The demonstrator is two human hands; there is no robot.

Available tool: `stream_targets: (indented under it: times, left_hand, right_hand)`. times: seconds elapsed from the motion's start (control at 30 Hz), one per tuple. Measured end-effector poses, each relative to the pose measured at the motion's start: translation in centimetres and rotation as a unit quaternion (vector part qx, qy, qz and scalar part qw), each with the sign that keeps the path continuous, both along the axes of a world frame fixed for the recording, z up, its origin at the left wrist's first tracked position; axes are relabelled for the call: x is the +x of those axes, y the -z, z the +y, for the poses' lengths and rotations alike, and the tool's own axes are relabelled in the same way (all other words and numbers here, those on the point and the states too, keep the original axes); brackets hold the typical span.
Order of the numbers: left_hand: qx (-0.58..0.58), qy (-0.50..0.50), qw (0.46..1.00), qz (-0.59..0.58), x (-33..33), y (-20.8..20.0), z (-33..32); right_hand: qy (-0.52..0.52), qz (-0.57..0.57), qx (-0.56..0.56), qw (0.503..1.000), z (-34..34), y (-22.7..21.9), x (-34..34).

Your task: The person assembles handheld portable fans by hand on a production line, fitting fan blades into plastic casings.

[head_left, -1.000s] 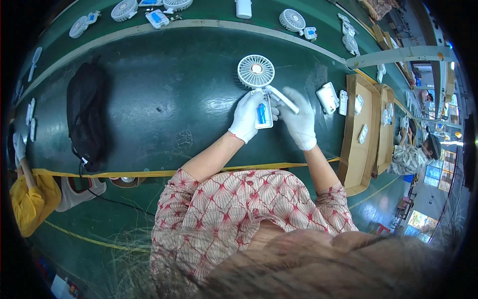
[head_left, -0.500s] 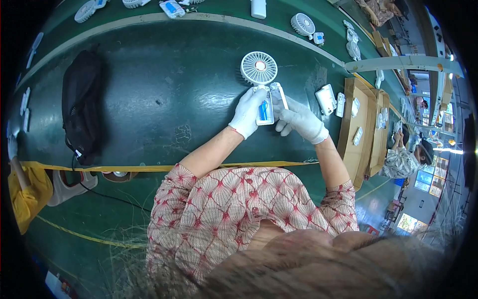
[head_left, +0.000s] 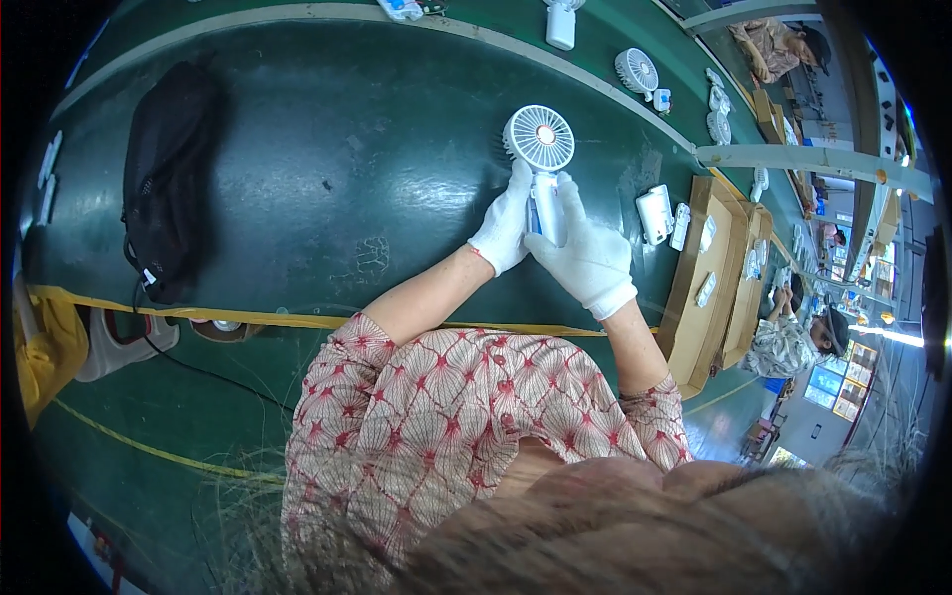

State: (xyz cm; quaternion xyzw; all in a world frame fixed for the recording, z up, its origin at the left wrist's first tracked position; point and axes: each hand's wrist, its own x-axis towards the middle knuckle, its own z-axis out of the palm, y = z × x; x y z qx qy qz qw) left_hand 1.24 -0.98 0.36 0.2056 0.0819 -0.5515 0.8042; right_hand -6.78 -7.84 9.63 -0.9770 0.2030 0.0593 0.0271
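Note:
In front of me a white handheld fan (head_left: 538, 138) is held above the green table, its round grille away from me and its handle toward me. My left hand (head_left: 504, 226), in a white glove, is closed round the left side of the handle. On the handle's front sits a white handle cover (head_left: 546, 202), and a narrow strip of blue shows along its left edge. My gloved right hand (head_left: 587, 260) grips the cover and handle from the right, thumb on one side and fingers on the other. The lower handle is partly hidden by this hand.
A black fabric bag (head_left: 171, 183) lies on the left. To the right are white casing parts (head_left: 654, 214) and a cardboard tray (head_left: 687, 312) holding small white pieces. Beyond a pale rail, another fan (head_left: 636, 71) lies on a green strip. Co-workers sit at the far right.
The white cover, held apart beside the open handle before, now lies over it and hides most of the blue cell. My right hand has moved in against the handle. The view has shifted slightly.

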Motion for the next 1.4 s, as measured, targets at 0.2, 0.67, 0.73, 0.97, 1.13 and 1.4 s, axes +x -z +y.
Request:
stream_targets:
  times: [0.2,0.67,0.73,0.97,1.13,1.4]
  left_hand:
    - [-0.07,-0.006,0.996,-0.051,-0.9,1.8,-0.3]
    - [-0.067,-0.021,0.997,-0.041,-1.4,1.7,-0.7]
    - [-0.074,-0.03,0.997,0.0,-1.1,1.5,-0.6]
    - [-0.185,-0.053,0.981,-0.019,0.8,2.4,-0.2]
    - [-0.16,-0.038,0.98,-0.114,0.5,1.9,-0.1]
    - [-0.156,-0.028,0.972,-0.175,0.7,1.7,0.3]
  right_hand:
    - [-0.02,0.104,-0.046,0.993,-0.2,-0.5,0.7]
    - [-0.119,0.077,0.022,0.99,-3.5,1.9,-1.1]
    - [-0.096,0.054,0.069,0.991,-3.7,2.1,-1.4]
    - [0.047,-0.124,0.298,0.945,-3.2,3.3,-1.9]
    - [0.056,-0.099,0.392,0.913,-3.8,3.3,-1.8]
    - [0.074,-0.124,0.367,0.919,-2.8,3.7,-1.5]
